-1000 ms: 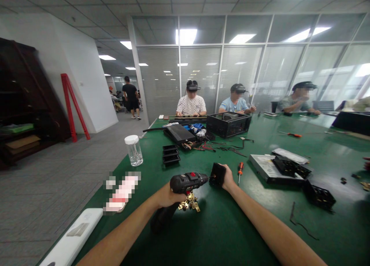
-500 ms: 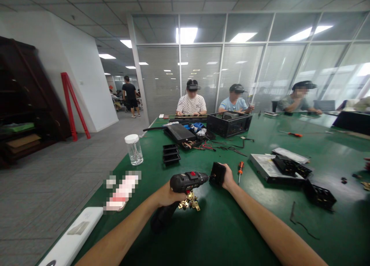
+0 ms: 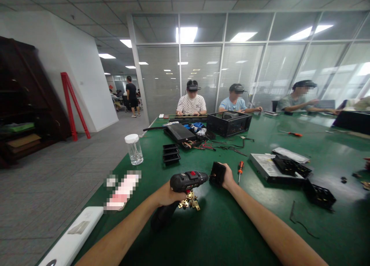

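My left hand [image 3: 170, 196] is closed round the grip of a black power drill [image 3: 187, 181], which points to the right. The drill's tip is close to the left face of a small black box-like part [image 3: 217, 174]; whether they touch cannot be made out. That part is held from its right side by my right hand [image 3: 228, 176]. Several small brass-coloured metal pieces [image 3: 190, 201] lie on the green table [image 3: 225, 231] just below the drill. An orange-handled screwdriver [image 3: 241, 169] rests a little to the right of my right hand.
Black trays [image 3: 170, 155] and a lidded clear jar [image 3: 134, 150] stand at left. Farther back are a black metal case [image 3: 229, 123] and loose cables. A silver drive unit [image 3: 267, 169] with black parts lies right. Three people sit across the table.
My hands, the drill and the black part look almost unmoved. Across the table, the person at the right has lowered a hand from the face, and the middle person's hand has come down.
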`<state>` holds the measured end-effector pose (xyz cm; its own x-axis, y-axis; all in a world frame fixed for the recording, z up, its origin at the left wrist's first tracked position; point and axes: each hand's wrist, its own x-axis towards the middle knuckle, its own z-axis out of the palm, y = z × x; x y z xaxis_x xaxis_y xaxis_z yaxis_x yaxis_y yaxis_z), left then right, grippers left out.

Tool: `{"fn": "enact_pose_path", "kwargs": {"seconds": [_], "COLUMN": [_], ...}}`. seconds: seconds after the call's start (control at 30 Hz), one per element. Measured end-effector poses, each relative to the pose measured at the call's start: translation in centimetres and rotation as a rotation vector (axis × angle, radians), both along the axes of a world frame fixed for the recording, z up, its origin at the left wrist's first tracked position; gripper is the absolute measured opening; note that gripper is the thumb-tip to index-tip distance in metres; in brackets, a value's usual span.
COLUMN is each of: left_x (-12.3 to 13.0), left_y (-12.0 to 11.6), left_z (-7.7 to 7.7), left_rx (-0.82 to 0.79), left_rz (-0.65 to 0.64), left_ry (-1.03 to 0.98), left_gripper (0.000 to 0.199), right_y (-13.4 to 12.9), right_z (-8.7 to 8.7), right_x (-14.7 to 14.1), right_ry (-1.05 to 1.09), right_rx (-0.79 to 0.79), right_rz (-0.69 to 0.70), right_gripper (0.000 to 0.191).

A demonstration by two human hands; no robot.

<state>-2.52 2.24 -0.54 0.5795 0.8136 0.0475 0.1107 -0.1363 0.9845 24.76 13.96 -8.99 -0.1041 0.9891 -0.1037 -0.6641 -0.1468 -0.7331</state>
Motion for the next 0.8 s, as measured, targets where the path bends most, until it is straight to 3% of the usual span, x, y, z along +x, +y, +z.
{"fn": "enact_pose_path", "kwargs": {"seconds": [0.8], "left_x": [0.04], "left_y": [0.02], "left_z": [0.03], "left_rx": [0.022], "left_rz": [-0.012], "left_ry": [-0.022], "left_gripper": [0.022], "right_y": [-0.31], "right_z": [0.31], "right_x": [-0.09], "right_ry": [-0.021], "right_rx": [-0.013], "right_rz": [-0.008], "right_gripper": [0.016]}}
